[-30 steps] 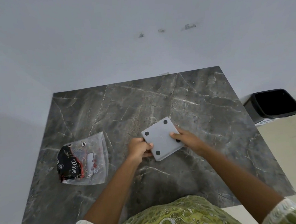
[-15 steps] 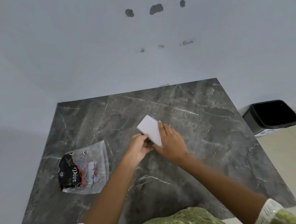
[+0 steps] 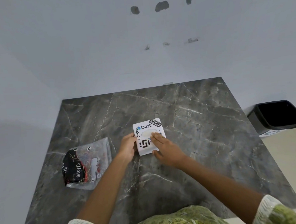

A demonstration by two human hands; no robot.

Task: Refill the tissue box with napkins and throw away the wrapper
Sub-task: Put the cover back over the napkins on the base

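A white square tissue box with black stickers and an oval slot lies top-up on the dark marble table. My left hand grips its left edge. My right hand rests on its top right, fingers over the slot, thumb at the near edge. A clear plastic wrapper with black and red print lies flat on the table to the left, apart from both hands.
A black waste bin stands open on the floor past the table's right edge. A pale wall rises behind the table. My green patterned clothing fills the bottom of the view.
The box was bottom-up with its four black feet showing, then stood on edge, and now lies with its printed top facing up. My right hand moved onto the top.
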